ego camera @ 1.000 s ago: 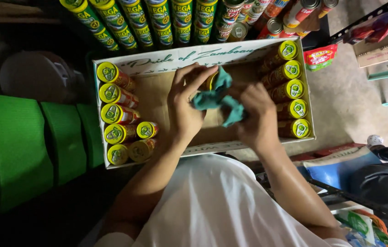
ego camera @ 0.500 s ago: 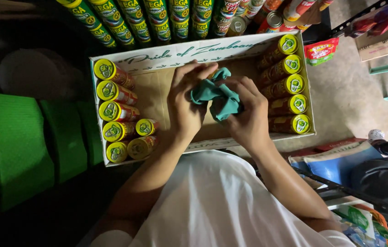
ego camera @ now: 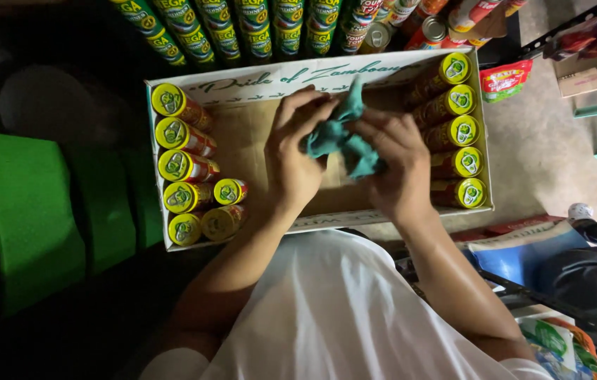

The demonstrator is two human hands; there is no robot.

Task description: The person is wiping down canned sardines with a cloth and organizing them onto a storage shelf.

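Both my hands are over an open cardboard box point(ego camera: 242, 91) on my lap. My left hand point(ego camera: 297, 155) and my right hand point(ego camera: 397, 165) together grip a crumpled teal cloth point(ego camera: 341, 137); whether something is wrapped inside it is hidden. Red cans with yellow lids point(ego camera: 179, 169) lie in a column along the box's left side, with two more at its lower left. Another column of the same cans point(ego camera: 457, 130) lines the right side. The middle of the box floor is bare cardboard.
A row of green-labelled cans point(ego camera: 242, 28) stands on a shelf beyond the box, with red-labelled cans point(ego camera: 446, 21) to their right. Green plastic seats point(ego camera: 24, 211) are at the left. A red packet point(ego camera: 506, 79), cartons and a blue bag point(ego camera: 516, 253) lie on the floor at right.
My hands have kept working the teal cloth, which now sticks up between them. The view has shifted slightly; the cans in the box have not moved.
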